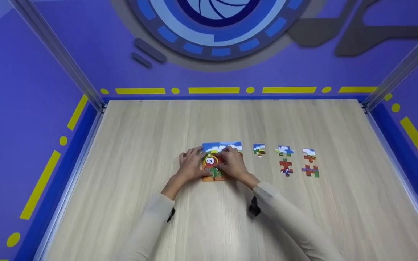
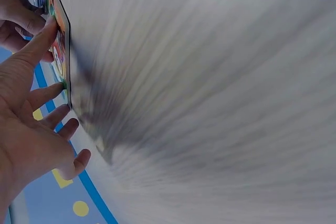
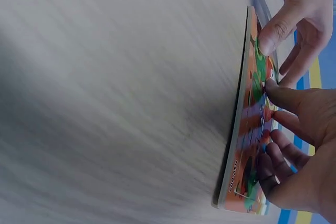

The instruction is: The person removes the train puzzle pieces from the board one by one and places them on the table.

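Note:
A colourful jigsaw puzzle board (image 1: 212, 178) with an orange border and a cartoon picture lies flat on the table. My left hand (image 1: 191, 165) is at its left side, thumb pressing on the picture and fingertips along the edge. In the left wrist view the fingers of this left hand (image 2: 37, 114) are spread and fairly straight. My right hand (image 1: 234, 164) is over the board's right half, covering part of the picture. The right wrist view shows that right hand's (image 3: 296, 135) thumb and bent forefinger around a puzzle piece, low on the board; the piece is mostly hidden.
Right of the board, several loose puzzle pieces lie apart: a sky-and-yellow piece (image 1: 259, 149), a cloud piece (image 1: 285, 150), a red piece (image 1: 286, 168) and others further right (image 1: 310, 170). Blue-purple panels (image 1: 230, 78) wall the wooden table (image 1: 140, 127) at the back and sides.

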The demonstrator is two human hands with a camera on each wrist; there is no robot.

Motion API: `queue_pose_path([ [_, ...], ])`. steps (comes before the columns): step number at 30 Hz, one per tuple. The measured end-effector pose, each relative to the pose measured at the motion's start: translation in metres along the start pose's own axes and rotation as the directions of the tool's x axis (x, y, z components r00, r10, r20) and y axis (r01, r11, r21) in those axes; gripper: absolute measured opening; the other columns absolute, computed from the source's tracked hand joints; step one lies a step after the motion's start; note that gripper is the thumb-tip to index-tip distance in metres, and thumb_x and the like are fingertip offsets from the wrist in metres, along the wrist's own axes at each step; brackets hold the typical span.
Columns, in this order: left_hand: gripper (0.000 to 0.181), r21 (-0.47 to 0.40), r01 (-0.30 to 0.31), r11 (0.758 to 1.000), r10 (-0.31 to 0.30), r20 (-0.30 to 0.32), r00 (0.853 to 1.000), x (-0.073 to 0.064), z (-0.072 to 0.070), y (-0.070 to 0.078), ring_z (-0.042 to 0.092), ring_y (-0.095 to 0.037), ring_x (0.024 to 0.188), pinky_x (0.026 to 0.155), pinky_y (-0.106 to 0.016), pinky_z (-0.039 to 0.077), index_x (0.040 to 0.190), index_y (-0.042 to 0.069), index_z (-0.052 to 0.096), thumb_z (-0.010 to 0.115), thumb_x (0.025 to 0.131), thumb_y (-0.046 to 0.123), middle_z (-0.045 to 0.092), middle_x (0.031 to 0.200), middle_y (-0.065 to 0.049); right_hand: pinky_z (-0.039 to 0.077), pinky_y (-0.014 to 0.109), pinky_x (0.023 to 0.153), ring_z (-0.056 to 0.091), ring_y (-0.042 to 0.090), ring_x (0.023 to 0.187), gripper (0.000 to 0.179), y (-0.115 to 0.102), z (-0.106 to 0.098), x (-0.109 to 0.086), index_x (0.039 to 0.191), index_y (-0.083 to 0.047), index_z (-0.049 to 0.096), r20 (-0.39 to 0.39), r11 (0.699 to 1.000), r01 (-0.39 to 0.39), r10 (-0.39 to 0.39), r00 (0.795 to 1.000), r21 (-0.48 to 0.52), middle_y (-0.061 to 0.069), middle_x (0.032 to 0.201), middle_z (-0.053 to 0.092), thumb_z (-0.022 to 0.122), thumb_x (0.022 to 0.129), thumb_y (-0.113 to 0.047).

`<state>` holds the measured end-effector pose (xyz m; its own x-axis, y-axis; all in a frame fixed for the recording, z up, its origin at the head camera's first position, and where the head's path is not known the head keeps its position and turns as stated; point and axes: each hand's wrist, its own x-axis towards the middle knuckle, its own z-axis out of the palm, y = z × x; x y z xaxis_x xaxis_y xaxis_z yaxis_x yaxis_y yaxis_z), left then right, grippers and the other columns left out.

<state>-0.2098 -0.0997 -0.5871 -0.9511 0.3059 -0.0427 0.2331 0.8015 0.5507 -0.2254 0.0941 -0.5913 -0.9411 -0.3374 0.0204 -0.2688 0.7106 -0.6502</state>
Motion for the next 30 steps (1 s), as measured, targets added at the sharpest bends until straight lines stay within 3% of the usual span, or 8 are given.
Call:
queue_pose_path([
  [6, 0.079, 0.0, 0.012, 1.0, -0.012, 0.007, 1.0, -0.0007, -0.0005, 0.0016, 0.037, -0.041, 0.144, 0.11, -0.066, 0.023, 0.143, 0.004, 0.058, 0.089, 0.077, 0.037, 0.045, 0.155, -0.02, 0.047, 0.051, 0.103, 0.057, 0.032, 0.112, 0.035, -0.0004, 0.0003, 0.0021, 0.117, -0.004, 0.075, -0.008, 0.998, -0.049, 0.049, 0.999, 0.037, 0.016, 0.117, 0.064, 0.083, 0.086, -0.018],
  [17, 0.08, 0.015, 0.012, 1.0, -0.012, 0.002, 1.0, 0.0004, -0.0012, 0.0025, 0.039, -0.04, 0.143, 0.109, -0.066, 0.025, 0.142, 0.004, 0.058, 0.09, 0.075, 0.036, 0.046, 0.154, -0.018, 0.055, 0.032, 0.076, 0.067, 0.019, 0.085, 0.023, 0.0048, 0.0016, 0.002, 0.104, -0.005, 0.074, -0.078, 0.977, 0.008, 0.009, 0.997, 0.215, 0.01, 0.095, 0.074, 0.083, 0.084, -0.01],
  [30, 0.079, 0.019, 0.019, 1.0, -0.02, 0.004, 1.0, 0.0032, -0.0018, 0.0017, 0.038, -0.04, 0.143, 0.111, -0.067, 0.024, 0.144, 0.005, 0.057, 0.089, 0.078, 0.036, 0.045, 0.155, -0.018, 0.058, 0.039, 0.081, 0.072, 0.024, 0.092, 0.019, 0.0047, 0.0073, -0.0043, 0.104, -0.004, 0.069, -0.117, 0.956, 0.113, -0.084, 0.99, 0.272, 0.012, 0.099, 0.075, 0.077, 0.088, -0.001],
])
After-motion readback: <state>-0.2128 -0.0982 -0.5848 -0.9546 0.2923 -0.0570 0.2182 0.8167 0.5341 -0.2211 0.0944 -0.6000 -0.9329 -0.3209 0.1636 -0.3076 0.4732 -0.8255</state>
